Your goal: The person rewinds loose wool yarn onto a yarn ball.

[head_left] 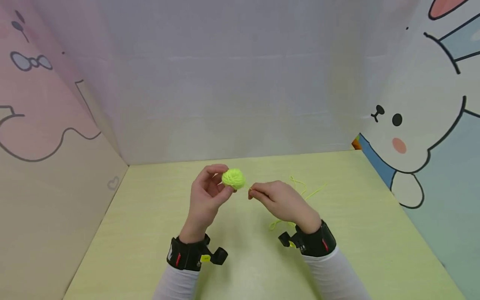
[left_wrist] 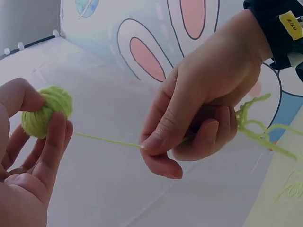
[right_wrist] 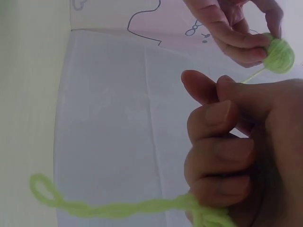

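Note:
A small ball of neon yellow-green yarn [head_left: 233, 178] is held above the table between the thumb and fingertips of my left hand [head_left: 208, 192]. From the ball a thin strand [left_wrist: 106, 140] runs taut across to my right hand [head_left: 282, 201], whose thumb and forefinger pinch it. The right hand's other fingers curl inward in the right wrist view. Loose yarn [right_wrist: 118, 208] trails out from the little-finger side of that hand, with a small loop at its end. What lies inside the right palm is hidden.
The pale yellow table [head_left: 240, 258] lies beneath both hands. A white sheet [head_left: 225, 83] rises along its back edge, and cartoon-printed panels [head_left: 405, 137] stand at the left and right sides. Slack yarn [head_left: 316, 191] hangs or lies beyond the right hand.

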A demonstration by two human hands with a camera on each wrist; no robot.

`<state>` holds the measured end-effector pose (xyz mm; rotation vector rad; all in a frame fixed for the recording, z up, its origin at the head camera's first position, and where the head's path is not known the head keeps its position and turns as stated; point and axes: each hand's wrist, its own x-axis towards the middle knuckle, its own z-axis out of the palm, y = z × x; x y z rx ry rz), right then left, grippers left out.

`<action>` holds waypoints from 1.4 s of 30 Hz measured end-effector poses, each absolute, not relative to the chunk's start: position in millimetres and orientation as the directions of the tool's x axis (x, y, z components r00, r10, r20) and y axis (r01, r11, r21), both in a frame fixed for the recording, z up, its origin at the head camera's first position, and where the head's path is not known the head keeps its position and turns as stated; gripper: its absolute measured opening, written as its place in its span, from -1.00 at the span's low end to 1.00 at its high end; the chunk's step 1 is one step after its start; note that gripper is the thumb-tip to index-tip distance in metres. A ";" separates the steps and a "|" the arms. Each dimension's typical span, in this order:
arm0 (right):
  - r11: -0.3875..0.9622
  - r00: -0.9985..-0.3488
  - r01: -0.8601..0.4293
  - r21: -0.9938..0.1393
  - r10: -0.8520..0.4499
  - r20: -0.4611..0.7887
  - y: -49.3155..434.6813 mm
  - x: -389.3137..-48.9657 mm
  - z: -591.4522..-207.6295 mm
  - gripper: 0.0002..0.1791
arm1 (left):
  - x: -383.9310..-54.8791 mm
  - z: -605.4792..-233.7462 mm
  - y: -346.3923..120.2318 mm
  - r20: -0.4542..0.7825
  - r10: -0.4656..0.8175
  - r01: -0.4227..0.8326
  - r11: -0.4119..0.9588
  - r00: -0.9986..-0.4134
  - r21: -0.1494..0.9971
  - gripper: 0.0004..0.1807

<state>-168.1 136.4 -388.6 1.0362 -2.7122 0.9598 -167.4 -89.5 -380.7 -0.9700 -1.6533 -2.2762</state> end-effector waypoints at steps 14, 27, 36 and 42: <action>0.613 -0.747 -0.642 -0.461 -0.635 0.195 135.9 -137.8 -373.6 -0.78 | -179.0 -391.6 -85.6 0.531 -0.051 0.533 -0.028 -0.846 0.846 -0.59; 0.452 -0.593 -0.805 -0.384 -0.632 0.499 150.9 -118.3 -348.8 -0.87 | -170.6 -377.9 -78.6 0.653 0.076 0.638 0.325 -0.754 0.698 -0.57; 0.388 -0.502 -0.859 -0.333 -0.520 0.691 160.1 -133.0 -340.9 -0.92 | -163.8 -368.6 -73.9 0.598 0.336 0.684 0.301 -0.728 0.664 -0.58; 0.416 -0.548 -0.828 -0.376 -0.456 0.702 162.9 -148.6 -341.4 -0.86 | -162.5 -370.9 -73.6 0.528 0.488 0.690 0.247 -0.695 0.680 -0.58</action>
